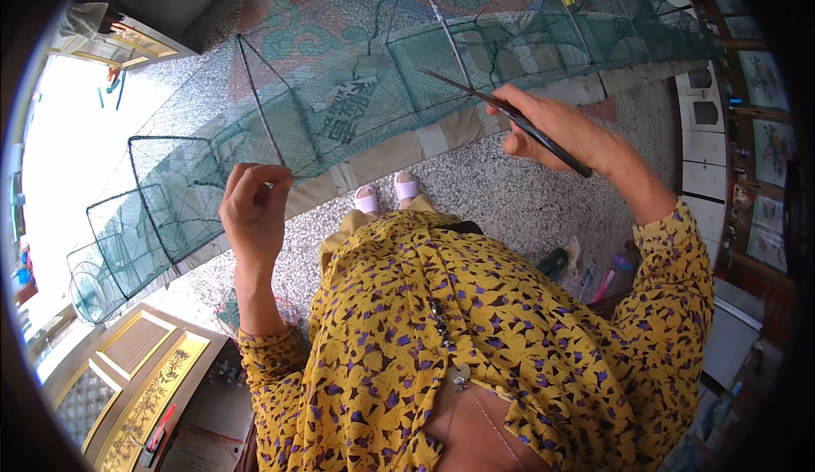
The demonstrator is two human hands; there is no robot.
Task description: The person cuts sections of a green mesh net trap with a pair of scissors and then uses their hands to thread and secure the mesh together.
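- As the right hand (564, 126) grasps a long, dark pointed tool (548, 139), a green framed net (403, 94) stretches across the floor (501, 192).
- The left hand (253, 210) curls its fingers by the net's near edge; whether they pinch mesh cannot be told.

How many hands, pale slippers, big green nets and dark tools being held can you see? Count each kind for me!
Hands: 2 (left hand, right hand)
Pale slippers: 2
Big green net: 1
Long dark tool, in the right hand: 1
Total: 6
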